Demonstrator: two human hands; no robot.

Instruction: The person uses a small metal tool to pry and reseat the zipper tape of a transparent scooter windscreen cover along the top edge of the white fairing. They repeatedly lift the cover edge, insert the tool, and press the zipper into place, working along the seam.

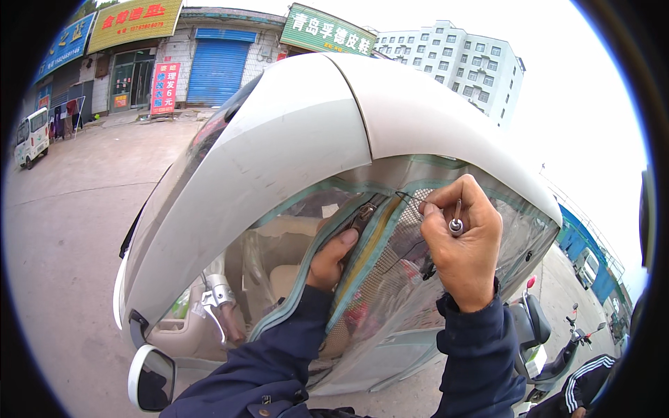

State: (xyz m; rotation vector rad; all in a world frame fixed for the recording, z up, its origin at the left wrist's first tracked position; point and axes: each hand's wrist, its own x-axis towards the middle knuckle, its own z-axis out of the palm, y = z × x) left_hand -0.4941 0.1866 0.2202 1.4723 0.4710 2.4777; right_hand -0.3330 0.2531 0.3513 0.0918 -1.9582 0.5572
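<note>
My left hand [333,259] reaches through the opening in a clear plastic side curtain [411,296] and grips its teal-trimmed edge, thumb on top. A dark zipper slider [363,214] sits just above that thumb. My right hand [465,240] is closed, with thumb and forefinger pinching a dark thread [411,197] that runs to the seam under the roof. A slim tool with a round metal end [456,225] sticks out of the same fist; its other end is hidden. A loop of thread hangs over the mesh strip [401,240].
The curtain hangs from the white roof [293,132] of a small covered vehicle. Its brake lever [221,313] and side mirror [152,376] stand at lower left. Parked scooters [557,355] and a seated person's striped sleeve [582,380] are at right. Shopfronts [219,70] line the back.
</note>
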